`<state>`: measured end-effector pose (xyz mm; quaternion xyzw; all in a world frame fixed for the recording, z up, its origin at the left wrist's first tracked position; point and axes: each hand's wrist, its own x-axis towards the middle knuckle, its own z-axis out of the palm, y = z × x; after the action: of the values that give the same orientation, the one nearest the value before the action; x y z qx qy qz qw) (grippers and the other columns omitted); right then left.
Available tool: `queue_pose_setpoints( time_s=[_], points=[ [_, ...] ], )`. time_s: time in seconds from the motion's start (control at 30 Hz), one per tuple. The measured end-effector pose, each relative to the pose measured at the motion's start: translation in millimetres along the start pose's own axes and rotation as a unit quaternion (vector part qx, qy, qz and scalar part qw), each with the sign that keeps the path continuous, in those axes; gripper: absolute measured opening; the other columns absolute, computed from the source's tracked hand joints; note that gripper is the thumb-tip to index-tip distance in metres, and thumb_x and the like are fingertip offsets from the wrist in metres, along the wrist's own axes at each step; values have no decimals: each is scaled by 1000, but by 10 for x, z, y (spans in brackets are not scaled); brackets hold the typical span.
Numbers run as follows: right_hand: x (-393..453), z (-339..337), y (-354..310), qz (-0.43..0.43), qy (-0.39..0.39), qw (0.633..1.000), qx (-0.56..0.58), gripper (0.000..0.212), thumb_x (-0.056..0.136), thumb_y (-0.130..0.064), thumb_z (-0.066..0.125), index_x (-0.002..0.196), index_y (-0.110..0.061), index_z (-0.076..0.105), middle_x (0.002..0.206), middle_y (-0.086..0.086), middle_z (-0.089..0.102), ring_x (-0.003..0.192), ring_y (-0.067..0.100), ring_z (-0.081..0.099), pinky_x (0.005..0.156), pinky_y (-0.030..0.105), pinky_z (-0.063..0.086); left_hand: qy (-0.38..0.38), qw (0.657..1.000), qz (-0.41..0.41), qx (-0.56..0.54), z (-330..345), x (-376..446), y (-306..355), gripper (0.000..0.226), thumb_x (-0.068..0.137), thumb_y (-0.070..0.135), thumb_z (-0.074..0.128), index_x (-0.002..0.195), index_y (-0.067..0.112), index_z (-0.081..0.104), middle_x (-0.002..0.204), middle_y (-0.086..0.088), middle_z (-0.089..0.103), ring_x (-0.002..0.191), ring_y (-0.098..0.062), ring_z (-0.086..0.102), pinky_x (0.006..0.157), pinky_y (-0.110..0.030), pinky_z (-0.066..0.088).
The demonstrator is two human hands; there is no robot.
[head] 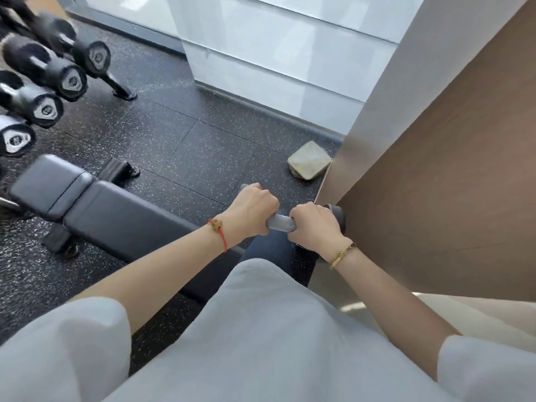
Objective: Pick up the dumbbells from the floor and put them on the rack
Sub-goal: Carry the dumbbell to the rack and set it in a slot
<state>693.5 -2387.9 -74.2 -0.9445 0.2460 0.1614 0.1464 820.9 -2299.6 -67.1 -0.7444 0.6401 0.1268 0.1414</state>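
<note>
Both my hands grip one dumbbell (280,222) by its grey metal handle, held in front of my body above the black speckled floor. My left hand (251,210) is closed around the left part of the handle and my right hand (313,225) around the right part. The dumbbell's dark right head (338,213) shows just past my right hand, close to the brown door; the left head is mostly hidden by my left hand. The rack (116,85) stands at the upper left, with several black dumbbells (48,107) resting on it.
A padded black bench (95,207) lies on the floor to my left. A pale stone block (309,161) sits by the edge of the brown door (441,169) at the right. White wall panels (275,53) rise ahead.
</note>
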Motion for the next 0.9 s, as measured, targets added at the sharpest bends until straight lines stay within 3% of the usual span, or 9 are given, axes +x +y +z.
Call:
queue_pose_setpoints(
  time_s=[0.17, 0.33, 0.57, 0.77, 0.9],
  points=[
    [802, -165, -107, -33, -14, 999, -38, 16, 77, -18, 63, 90, -11, 64, 93, 12, 66, 86, 33, 65, 61, 31, 34, -3, 999, -34, -21, 31, 368, -646, 21, 72, 26, 64, 92, 23, 72, 90, 1, 73, 86, -22, 64, 82, -28, 42],
    [1820, -528, -355, -64, -14, 996, -59, 20, 79, -21, 65, 96, -10, 66, 96, 12, 68, 89, 32, 66, 62, 31, 36, -1, 996, -78, -42, -72, 746, -1545, 20, 74, 24, 64, 92, 21, 71, 92, 0, 73, 88, -23, 65, 88, -31, 44],
    [3118, -1042, -859, -90, -15, 994, -65, 12, 79, -21, 64, 86, -12, 65, 87, 10, 69, 80, 31, 66, 59, 30, 36, -8, 990, -139, -38, -311, 1082, -2777, 16, 82, 19, 62, 97, 19, 67, 100, -2, 73, 97, -23, 61, 87, -28, 37],
    [3960, -1343, -1153, -119, -17, 990, -74, 10, 78, -23, 64, 80, -13, 63, 83, 8, 68, 75, 29, 65, 58, 30, 37, 17, 981, -191, -38, -350, 1289, -3462, 24, 85, 5, 54, 104, 16, 64, 108, -5, 69, 104, -25, 61, 110, -31, 25],
    [4524, -1474, -1358, -143, -16, 987, -75, 11, 78, -23, 62, 79, -12, 62, 84, 10, 67, 74, 30, 64, 58, 30, 37, 72, 966, -242, -58, -270, 1382, -3875, 34, 86, 3, 52, 116, 12, 63, 130, -9, 57, 126, -28, 51, 124, -37, 15]
  ],
)
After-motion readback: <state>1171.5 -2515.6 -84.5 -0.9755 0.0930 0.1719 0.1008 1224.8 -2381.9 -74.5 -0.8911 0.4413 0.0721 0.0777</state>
